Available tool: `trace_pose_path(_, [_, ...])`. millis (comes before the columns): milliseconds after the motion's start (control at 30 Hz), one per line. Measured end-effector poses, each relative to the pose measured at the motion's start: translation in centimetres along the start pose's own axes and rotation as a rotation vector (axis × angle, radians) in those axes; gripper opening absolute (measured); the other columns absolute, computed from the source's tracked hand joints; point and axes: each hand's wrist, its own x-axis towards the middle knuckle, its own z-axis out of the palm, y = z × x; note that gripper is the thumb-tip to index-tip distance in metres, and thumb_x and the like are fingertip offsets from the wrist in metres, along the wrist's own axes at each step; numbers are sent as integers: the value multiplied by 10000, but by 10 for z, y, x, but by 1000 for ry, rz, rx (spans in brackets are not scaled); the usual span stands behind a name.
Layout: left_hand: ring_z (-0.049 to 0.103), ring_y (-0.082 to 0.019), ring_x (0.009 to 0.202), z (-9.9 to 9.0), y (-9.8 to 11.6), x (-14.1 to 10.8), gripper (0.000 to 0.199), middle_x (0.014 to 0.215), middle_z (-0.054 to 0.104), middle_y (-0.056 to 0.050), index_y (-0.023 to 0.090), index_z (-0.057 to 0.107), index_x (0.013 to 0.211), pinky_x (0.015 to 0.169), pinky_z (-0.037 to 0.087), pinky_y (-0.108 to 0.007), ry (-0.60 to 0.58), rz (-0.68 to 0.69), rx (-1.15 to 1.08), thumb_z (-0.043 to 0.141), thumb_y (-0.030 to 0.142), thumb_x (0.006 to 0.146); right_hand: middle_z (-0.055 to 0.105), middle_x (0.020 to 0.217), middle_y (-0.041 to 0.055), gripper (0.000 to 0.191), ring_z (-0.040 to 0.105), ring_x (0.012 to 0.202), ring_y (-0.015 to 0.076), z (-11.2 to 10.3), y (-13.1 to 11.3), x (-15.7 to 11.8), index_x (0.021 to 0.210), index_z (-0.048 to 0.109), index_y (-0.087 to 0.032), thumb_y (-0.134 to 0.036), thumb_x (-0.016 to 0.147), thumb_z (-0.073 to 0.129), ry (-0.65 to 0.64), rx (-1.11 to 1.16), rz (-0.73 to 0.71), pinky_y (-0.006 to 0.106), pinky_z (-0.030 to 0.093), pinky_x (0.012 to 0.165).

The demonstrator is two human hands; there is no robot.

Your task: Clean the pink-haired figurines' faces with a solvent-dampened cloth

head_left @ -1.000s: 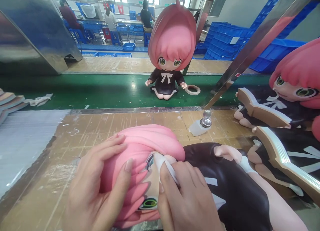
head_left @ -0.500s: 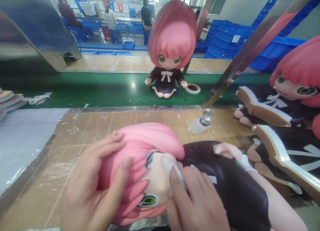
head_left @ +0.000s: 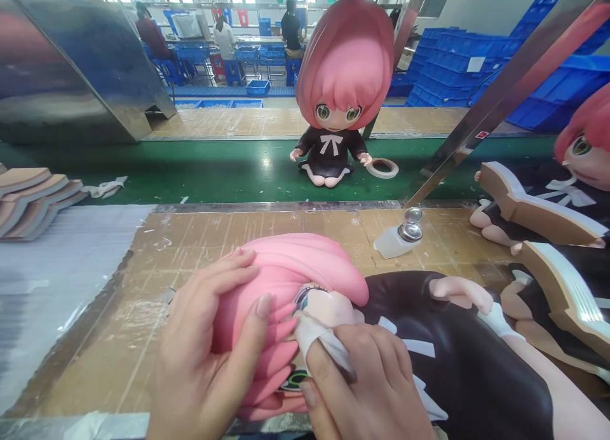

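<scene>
A large pink-haired figure [head_left: 305, 255] in a black dress lies on its back across the cardboard-covered bench, head to the left. My left hand [head_left: 214, 344] rests on its hair with the fingers spread and the thumb across the fringe. In my right hand [head_left: 366, 383] is a white cloth [head_left: 324, 341], wrapped over the index finger and pressed to the face between the eyes. The cloth and fingers partly cover the green eye [head_left: 293, 381]. Behind the figure's dress stands a translucent bottle [head_left: 396, 240] with its metal lid raised.
A second figure [head_left: 328, 151] sits upright on the green belt [head_left: 229, 173], beside a tape roll [head_left: 382, 168]. More figures lie at right with foam-edged cardboard pieces [head_left: 538, 201]. Curved pieces [head_left: 35, 201] are stacked at left. A slanted metal post [head_left: 481, 128] rises at right. People work far behind.
My right hand has moved the cloth from the lower face up to between the eyes. My left hand stays on the hair. The whole view has shifted slightly.
</scene>
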Motion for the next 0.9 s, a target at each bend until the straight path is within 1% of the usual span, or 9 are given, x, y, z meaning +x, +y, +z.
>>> trace_pose_path(100, [627,-250,1250,1,1,0,202,1293,681,-13,287,664,1142,1102,457,-436,3,4,-4,632,338,949,499,1007,68,316,451,880,232,1,1,5,1019,643,-225,-352,1051,356,-12,-33,5,388,340,891])
trace_pose_path(200, [636,-265,1238,2,4,-1,180,1285,685,-18,285,671,1116,1110,456,-467,21,-49,-36,619,350,957,505,1023,72,349,461,912,242,-1,5,6,1048,653,-228,-413,1056,358,-32,-17,3,399,338,916])
trace_pose_path(300, [636,-271,1240,3,4,0,158,1285,684,-23,280,673,1095,1108,457,-476,33,-68,-60,622,336,957,507,1017,77,371,462,908,243,-5,10,1,1072,654,-219,-415,1065,339,-40,-36,-29,402,341,901])
trace_pose_path(400, [629,-256,1249,1,-3,2,192,1292,681,-22,275,674,1127,1090,465,-436,-8,28,-19,649,289,937,505,999,77,405,462,885,230,-6,14,-2,1077,652,-216,-410,1077,297,-35,-45,-52,393,345,881])
trace_pose_path(500, [629,-250,1246,-1,-9,2,241,1298,677,-24,271,665,1168,1088,464,-424,-27,101,13,661,264,927,513,991,75,416,472,902,233,0,14,2,1056,655,-230,-460,1073,308,-10,-6,-49,387,342,893])
trace_pose_path(600, [630,-252,1239,-3,-10,1,222,1299,670,-23,279,659,1166,1093,466,-447,-29,88,2,637,279,945,528,988,74,425,480,921,238,6,14,7,1044,659,-240,-498,1065,322,8,25,-43,383,338,910])
trace_pose_path(733, [632,-255,1239,-3,-9,1,214,1301,669,-15,289,665,1160,1074,481,-448,-35,74,-7,638,290,948,544,966,76,431,494,913,236,4,18,1,1038,650,-224,-466,1075,296,48,-30,-46,386,344,904])
trace_pose_path(833, [638,-256,1233,-2,-9,1,226,1297,677,-17,278,666,1164,1077,479,-443,-33,86,10,652,274,938,546,963,83,450,502,932,245,3,19,-3,1044,653,-221,-470,1075,279,42,-58,-38,399,347,908])
trace_pose_path(900, [638,-256,1234,-3,-10,1,230,1307,671,-23,272,658,1173,1084,476,-447,-35,91,16,643,261,944,542,978,81,445,496,919,238,5,17,-2,1027,649,-227,-493,1072,296,32,-24,-46,393,346,894])
